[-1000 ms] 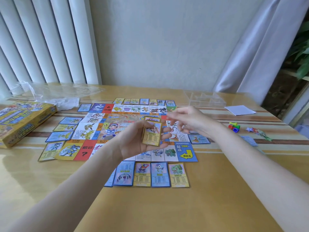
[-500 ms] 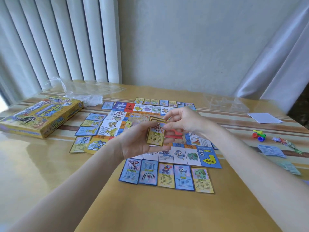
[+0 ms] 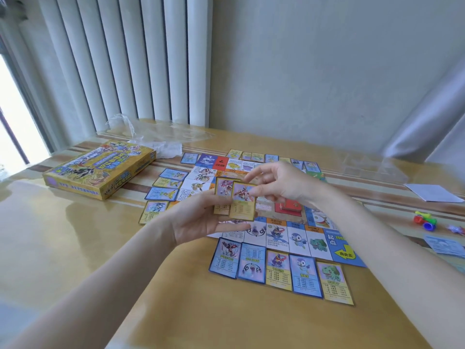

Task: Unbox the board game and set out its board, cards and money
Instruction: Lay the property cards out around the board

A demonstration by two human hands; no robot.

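Card-dealing step: left hand is gripping a small stack above the board, while right hand is apparently pinching off the top card, needing a free spot beside the board.

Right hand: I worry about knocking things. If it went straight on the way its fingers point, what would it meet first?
Probably the front card, which the right hand already pinches; depth beyond is unclear.

The flat cardboard game box is yellow with blue lettering. Rectangular cards along the paper board's near edge alternate blue and yellow borders (two blue first). The glossy desk is honey-tan, brown-striped.
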